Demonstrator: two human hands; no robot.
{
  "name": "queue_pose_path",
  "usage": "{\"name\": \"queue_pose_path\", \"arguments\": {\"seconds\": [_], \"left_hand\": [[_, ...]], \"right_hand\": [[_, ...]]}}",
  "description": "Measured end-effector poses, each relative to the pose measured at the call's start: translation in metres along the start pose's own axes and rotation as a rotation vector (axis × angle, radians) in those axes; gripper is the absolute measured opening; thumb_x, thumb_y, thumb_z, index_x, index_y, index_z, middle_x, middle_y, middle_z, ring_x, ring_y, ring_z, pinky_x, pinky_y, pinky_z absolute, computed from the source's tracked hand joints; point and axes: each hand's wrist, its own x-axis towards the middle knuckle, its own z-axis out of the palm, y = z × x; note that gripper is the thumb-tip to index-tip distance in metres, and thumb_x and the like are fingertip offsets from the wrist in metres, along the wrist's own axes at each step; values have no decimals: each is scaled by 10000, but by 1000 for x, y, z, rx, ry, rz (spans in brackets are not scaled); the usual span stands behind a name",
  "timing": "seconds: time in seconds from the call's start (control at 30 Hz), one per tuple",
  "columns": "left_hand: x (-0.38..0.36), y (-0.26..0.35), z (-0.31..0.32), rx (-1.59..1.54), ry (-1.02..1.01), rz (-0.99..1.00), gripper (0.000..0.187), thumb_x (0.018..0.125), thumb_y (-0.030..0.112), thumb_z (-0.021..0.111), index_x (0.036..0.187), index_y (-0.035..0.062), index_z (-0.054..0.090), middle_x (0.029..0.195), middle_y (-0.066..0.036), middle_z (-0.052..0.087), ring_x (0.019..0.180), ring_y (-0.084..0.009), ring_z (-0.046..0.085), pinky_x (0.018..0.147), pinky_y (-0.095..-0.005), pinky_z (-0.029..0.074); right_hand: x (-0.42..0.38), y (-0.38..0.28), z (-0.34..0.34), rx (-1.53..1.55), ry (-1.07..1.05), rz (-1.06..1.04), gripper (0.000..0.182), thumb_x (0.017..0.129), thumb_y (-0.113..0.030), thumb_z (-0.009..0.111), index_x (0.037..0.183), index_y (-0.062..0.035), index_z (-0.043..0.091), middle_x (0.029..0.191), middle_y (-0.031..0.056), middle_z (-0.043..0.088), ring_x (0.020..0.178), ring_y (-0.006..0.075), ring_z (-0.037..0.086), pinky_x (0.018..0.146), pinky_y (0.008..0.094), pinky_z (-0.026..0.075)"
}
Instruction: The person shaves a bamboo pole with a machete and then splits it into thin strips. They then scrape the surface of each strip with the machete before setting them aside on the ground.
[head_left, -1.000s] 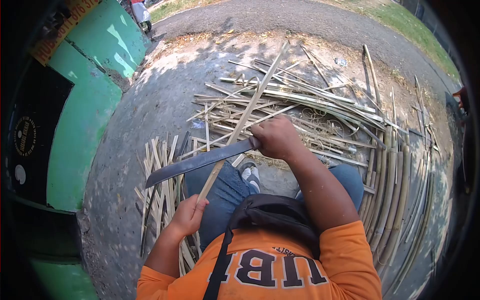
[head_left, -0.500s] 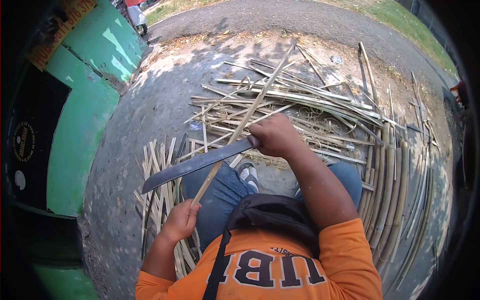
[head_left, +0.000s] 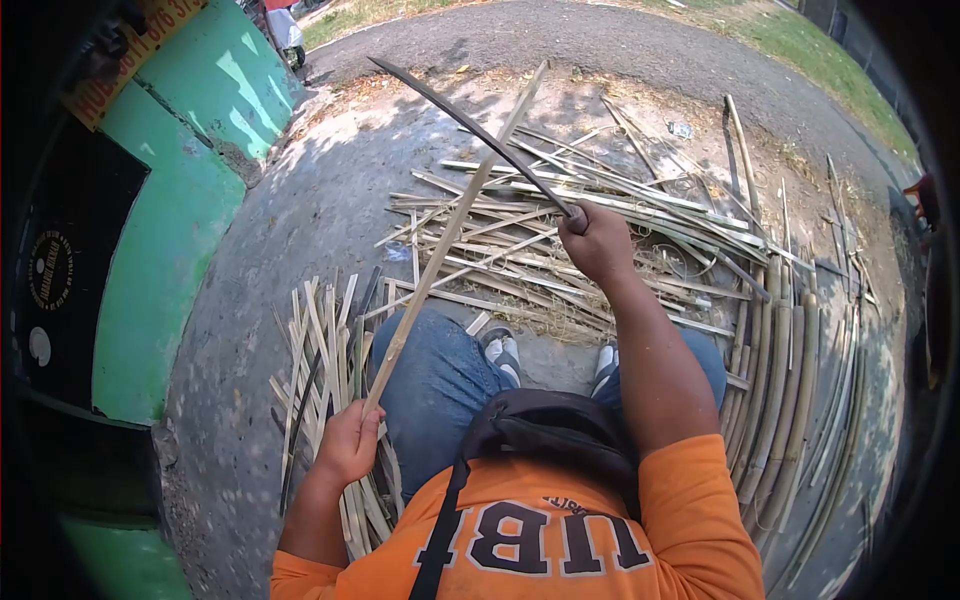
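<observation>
My left hand [head_left: 348, 442] is closed around the lower end of a long bamboo strip [head_left: 432, 268], which slants up and away to the right. In my right hand [head_left: 598, 240] is the handle of a long dark machete [head_left: 470, 130]. Its blade points up and to the left and crosses the upper part of the strip; whether the two touch I cannot tell. Beyond my knees lies a heap of split bamboo strips [head_left: 600, 200] with thin shavings among them.
Another bundle of strips [head_left: 318, 340] lies to the left of my legs. Whole bamboo poles [head_left: 775, 390] are laid lengthwise at the right. A green wall [head_left: 170, 290] stands at the left, and a paved road [head_left: 520, 40] runs across the far side.
The machete has swung up and away from me, from the lower part of the strip to its upper part. My right hand has moved slightly right; the strip's far end has shifted left.
</observation>
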Motion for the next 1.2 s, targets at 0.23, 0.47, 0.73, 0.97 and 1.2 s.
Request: {"name": "queue_pose_path", "arguments": {"seconds": [0.23, 0.47, 0.73, 0.97, 1.2], "left_hand": [[15, -9, 16, 0, -45, 2, 308, 1089, 281, 539, 1063, -1, 662, 773, -189, 641, 707, -383, 643, 668, -420, 502], [14, -2, 20, 115, -59, 11, 282, 1089, 250, 516, 1062, 6, 655, 841, -237, 659, 800, -466, 647, 701, -487, 508], [19, -3, 23, 109, 7, 40, 255, 1084, 233, 518, 1060, 12, 644, 850, -244, 652, 807, -480, 636, 699, -503, 501], [24, -1, 29, 87, 8, 152, 238, 1075, 216, 534, 1041, 5, 638, 828, -242, 646, 784, -486, 627, 676, -505, 495], [24, 1, 30, 14, 47, 79, 255, 1079, 218, 533, 1026, -7, 642, 810, -236, 641, 757, -462, 633, 671, -475, 496]], "right_hand": [[-23, -22, 6, -171, -151, -567, 124, 821, -236, 695, 784, -126, 650, 683, 111, 650, 672, 370, 667, 628, 505, 519], [-8, -6, 4, -266, -204, -516, 118, 826, -222, 673, 787, -113, 655, 690, 141, 661, 675, 389, 665, 636, 529, 520], [-11, -12, 11, -106, -212, -305, 189, 911, -266, 624, 864, -90, 676, 771, 185, 682, 776, 440, 668, 704, 558, 535], [-12, -19, -3, -213, -455, -410, 120, 845, -211, 650, 856, -94, 674, 762, 182, 677, 750, 440, 657, 683, 548, 524], [-4, -11, 4, -59, -237, -207, 188, 926, -235, 600, 871, -70, 671, 805, 223, 675, 785, 471, 647, 709, 570, 515]]}}
